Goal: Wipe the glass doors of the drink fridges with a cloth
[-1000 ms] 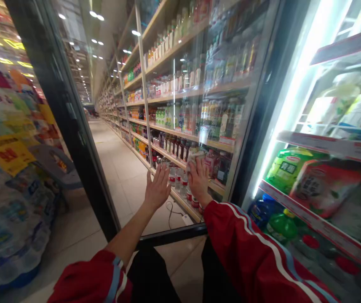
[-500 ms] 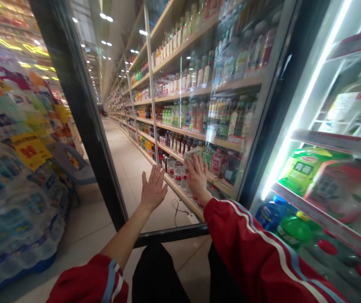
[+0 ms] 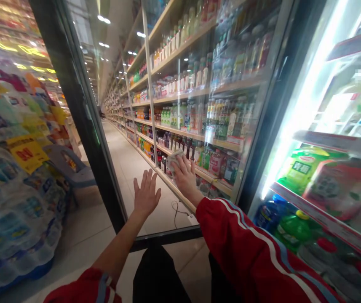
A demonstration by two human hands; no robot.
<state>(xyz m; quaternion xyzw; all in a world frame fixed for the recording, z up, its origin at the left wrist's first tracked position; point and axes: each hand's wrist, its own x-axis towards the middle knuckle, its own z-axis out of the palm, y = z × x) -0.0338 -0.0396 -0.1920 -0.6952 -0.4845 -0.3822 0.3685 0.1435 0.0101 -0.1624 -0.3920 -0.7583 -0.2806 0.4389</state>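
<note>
An open glass cooler door (image 3: 199,105) with a black frame swings out in front of me. My left hand (image 3: 146,194) lies flat on the glass with fingers spread, near the door's lower part. My right hand (image 3: 185,174) presses a crumpled whitish cloth (image 3: 173,160) against the glass, just right of the left hand. Both arms wear red sleeves with white stripes. Through the glass I see aisle shelves of bottled drinks.
The lit cooler interior (image 3: 313,176) on the right holds green, blue and red bottles and pouches on price-tagged shelves. Stacked packs of bottled water (image 3: 12,202) stand on the left beside a grey plastic chair (image 3: 69,168). A tiled aisle (image 3: 126,168) runs ahead.
My right hand has slid the cloth leftward and a little down across the glass. The left hand shifted slightly left and stays flat on the glass.
</note>
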